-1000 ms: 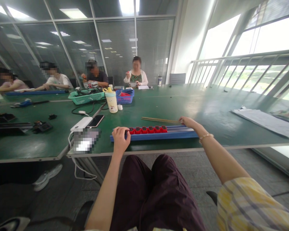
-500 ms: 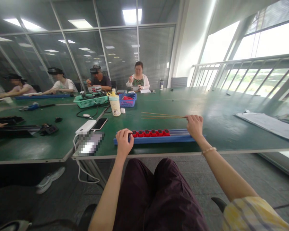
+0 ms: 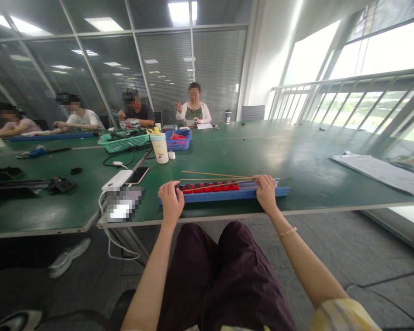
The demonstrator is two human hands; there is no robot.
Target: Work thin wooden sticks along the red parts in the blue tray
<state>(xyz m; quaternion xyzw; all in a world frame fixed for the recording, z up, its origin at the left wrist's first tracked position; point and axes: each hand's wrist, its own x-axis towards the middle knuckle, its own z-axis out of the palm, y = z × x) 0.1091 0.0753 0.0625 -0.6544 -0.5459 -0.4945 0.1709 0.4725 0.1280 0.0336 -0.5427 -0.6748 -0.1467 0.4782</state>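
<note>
A long blue channel (image 3: 221, 196) lies along the table's near edge, with a row of several red blocks with dark tops (image 3: 207, 187) in its left and middle part. My left hand (image 3: 171, 202) is closed over the channel's left end, next to a small dark piece partly hidden by the fingers. Several thin yellowish-brown sticks (image 3: 217, 174) extend leftward from my right hand (image 3: 266, 191), which pinches their right ends above the channel's right part. One stick passes over the red blocks; the others lie just beyond them.
Left of the channel are a phone (image 3: 137, 176), a white power bank (image 3: 117, 179) with a cable, and a blurred-out flat device. Farther back stand a cup (image 3: 159, 146), a green basket (image 3: 124, 143) and a blue basket (image 3: 178, 141). Papers (image 3: 382, 174) lie at right. Several people sit across.
My right hand has moved left and inward with the sticks, bringing them over the channel and red blocks. My left hand stays at the channel's left end. The view has shifted slightly.
</note>
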